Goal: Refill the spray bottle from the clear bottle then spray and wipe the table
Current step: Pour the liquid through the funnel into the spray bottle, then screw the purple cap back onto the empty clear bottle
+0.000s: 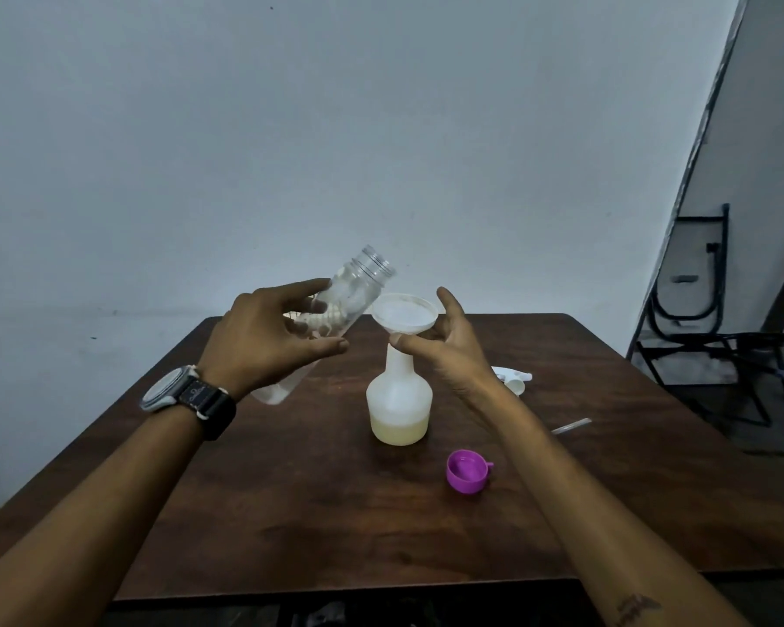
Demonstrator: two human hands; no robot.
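My left hand (272, 334) grips the clear bottle (351, 294) around its middle and holds it tilted, open mouth up and to the right, just left of a white funnel (404, 315). The funnel sits in the neck of the white spray bottle (398, 400), which stands on the dark wooden table (290, 513) with pale yellow liquid in its bottom part. My right hand (449, 346) pinches the funnel below its rim, thumb in front. The clear bottle looks nearly empty.
A purple cap (468, 472) lies open side up at the front right of the spray bottle. The white spray head (514, 380) and its thin tube (571, 426) lie behind my right forearm. Black folded chairs (716, 337) lean at the far right.
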